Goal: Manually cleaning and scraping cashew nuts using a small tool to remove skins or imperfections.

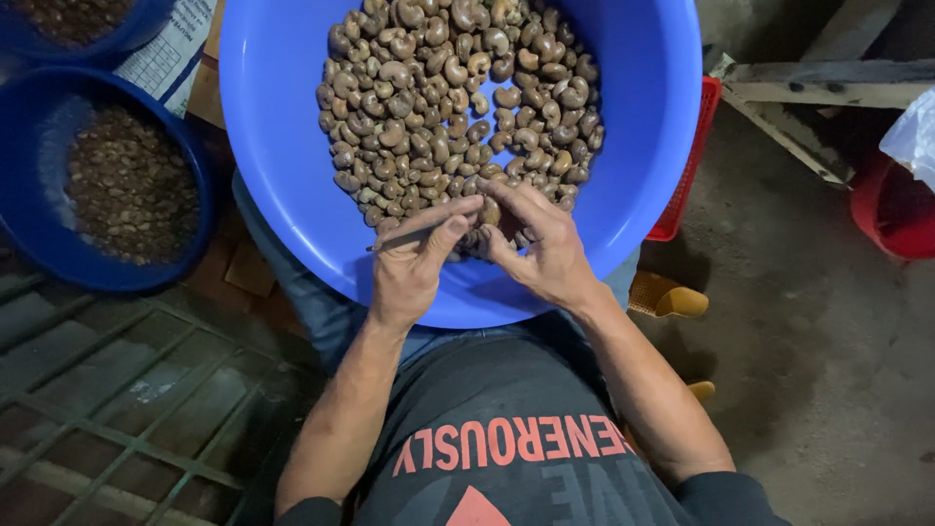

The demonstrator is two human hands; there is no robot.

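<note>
A large light-blue basin point(273, 175) rests on my lap and holds a heap of brown-skinned cashew nuts point(458, 88). Both hands meet over its near rim. My left hand point(414, 268) is closed on a thin metal pick point(399, 237), whose tip sticks out to the left. My right hand point(545, 248) pinches a single cashew nut point(490, 211) between thumb and fingers, right against the left thumb. A few more nuts lie under the fingers, partly hidden.
A dark-blue bowl point(39, 224) of small brown nut pieces sits at the left, another point(68, 39) at the top left corner. A red basket point(687, 175) is behind the basin, a red bucket point(891, 209) at the right, a yellow sandal point(672, 297) on concrete, and a metal grate point(117, 390) at the lower left.
</note>
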